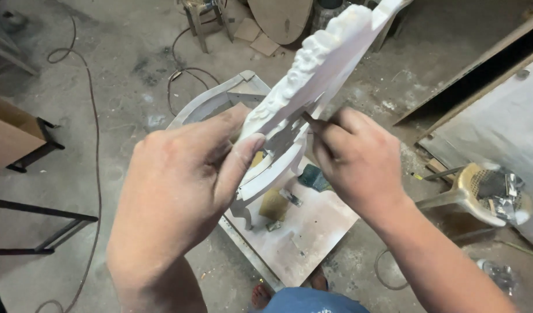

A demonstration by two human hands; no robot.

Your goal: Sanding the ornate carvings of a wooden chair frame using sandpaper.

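Carving (pixel 313 75) white, gripped between left hand (pixel 179 185), right hand (pixel 353 162).

The white carved piece (pixel 313 69) runs off the top edge at one o'clock, so its upper end is out of sight, and the left hand (pixel 179 191) covers its lower part. The right hand (pixel 353 162) hides all but a brown tip of the thin tool (pixel 310 120) it pinches. At four o'clock, the contents of the yellow plastic stool (pixel 481 194) are too small to tell.
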